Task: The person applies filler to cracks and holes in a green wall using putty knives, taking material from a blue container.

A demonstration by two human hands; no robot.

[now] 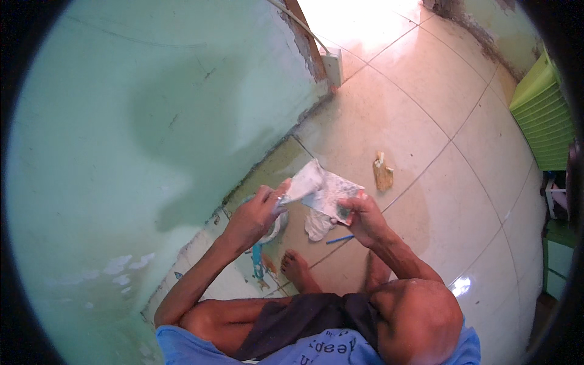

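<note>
Beside green wall (152, 121), left hand (258, 213) gripping putty knife (302, 185), right hand (362, 216) gripping smeared board (331, 194) — bucket (275, 230) mostly hidden.

From my feed I see a bright blue shirt (328, 350) with dark lettering across the chest, short enough in the sleeve that both forearms are bare. Below it come dark, loose shorts (304, 322), near black with a brownish cast, bunched over the thighs. The hands, left (258, 213) and right (365, 216), wear no gloves, rings or watch, and the one foot (295, 267) I can see is unshod.
</note>
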